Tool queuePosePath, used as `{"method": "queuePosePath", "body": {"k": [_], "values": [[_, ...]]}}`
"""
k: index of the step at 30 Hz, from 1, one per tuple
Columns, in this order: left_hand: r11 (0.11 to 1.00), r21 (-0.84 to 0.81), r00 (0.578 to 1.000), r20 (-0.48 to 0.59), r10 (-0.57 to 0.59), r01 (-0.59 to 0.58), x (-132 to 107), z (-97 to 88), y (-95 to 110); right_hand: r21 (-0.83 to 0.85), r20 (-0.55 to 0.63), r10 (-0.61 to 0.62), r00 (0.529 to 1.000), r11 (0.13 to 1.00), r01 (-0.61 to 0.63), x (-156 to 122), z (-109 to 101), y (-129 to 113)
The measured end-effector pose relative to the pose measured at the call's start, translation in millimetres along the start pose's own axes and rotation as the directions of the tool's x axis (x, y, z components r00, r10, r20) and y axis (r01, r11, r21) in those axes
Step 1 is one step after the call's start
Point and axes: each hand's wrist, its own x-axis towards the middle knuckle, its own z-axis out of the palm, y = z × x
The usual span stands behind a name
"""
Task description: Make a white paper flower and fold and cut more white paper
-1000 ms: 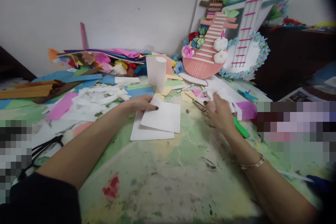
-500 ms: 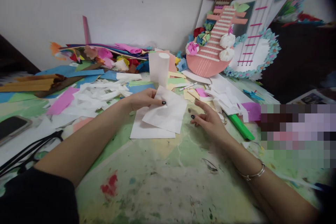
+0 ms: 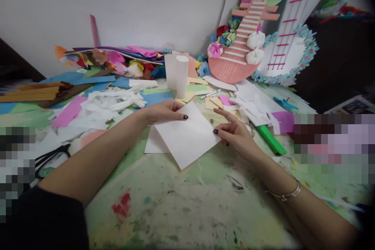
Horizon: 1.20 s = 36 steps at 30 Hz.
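Note:
A square sheet of white paper (image 3: pixel 187 140), turned corner-toward me, is held between both hands. My left hand (image 3: pixel 165 112) grips its upper left edge, thumb on top and the other fingers hidden underneath. At the right corner, my right hand (image 3: pixel 236 133) pinches the sheet between thumb and lower fingers, while its index finger points out above the edge. Partly covered by this sheet, another white paper (image 3: pixel 156 142) lies flat on the table.
Behind the hands stands a white paper roll (image 3: pixel 182 76). White paper strips (image 3: pixel 108 105) are heaped at left, a green roll (image 3: pixel 271 140) lies at right. Paper instruments (image 3: pixel 237 54) lean on the wall. Black-framed glasses (image 3: pixel 52 158) rest near my left forearm on the paint-stained table (image 3: pixel 181 211).
The upper sheet has turned and flattened, with one corner now toward me. My right hand, apart from the paper before, has closed on its right corner.

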Motion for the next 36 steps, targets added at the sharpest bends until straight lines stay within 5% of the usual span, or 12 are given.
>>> {"method": "queuePosePath", "body": {"k": [2,5,8,9,12,15,20,23,28,32,36], "values": [[0.986,0.149,0.974,-0.204,0.104,-0.074,9,-1.0,-6,-0.048,0.067,0.005,0.998,0.999,-0.002,-2,0,1],[0.917,0.379,0.836,-0.457,0.304,-0.126,17,-2.4,-9,-0.142,0.149,0.064,0.987,0.989,-0.043,-2,0,5],[0.756,0.632,0.706,-0.458,0.541,-0.169,12,6.0,2,-0.167,0.161,0.156,0.975,0.977,-0.129,-1,-1,7],[0.694,0.693,0.699,-0.399,0.594,-0.194,8,13.1,8,-0.150,0.161,0.177,0.971,0.977,-0.153,0,-1,7],[0.544,0.799,0.749,-0.193,0.634,-0.255,-7,46.3,25,-0.088,0.147,0.189,0.971,0.980,-0.178,1,-1,5],[0.399,0.887,0.854,-0.009,0.521,-0.234,-19,83.2,26,-0.106,0.104,0.176,0.979,0.980,-0.165,1,-2,7],[0.180,0.975,0.888,0.035,0.458,-0.131,-34,101.4,-2,-0.226,0.048,0.075,0.996,0.972,-0.063,1,-4,15],[0.222,0.963,0.880,0.030,0.473,-0.152,-46,89.9,-17,-0.434,0.085,-0.068,0.994,0.896,0.098,-1,-4,15],[0.453,0.863,0.865,-0.039,0.501,-0.224,-61,80.6,-35,-0.598,0.242,-0.231,0.942,0.730,0.332,-5,-3,10],[0.573,0.776,0.854,-0.088,0.512,-0.263,-63,76.3,-46,-0.602,0.270,-0.208,0.940,0.725,0.334,-3,-5,10],[0.706,0.679,0.910,-0.137,0.392,-0.202,-64,64.1,-49,-0.570,0.271,-0.120,0.955,0.780,0.259,1,-10,11]]}}
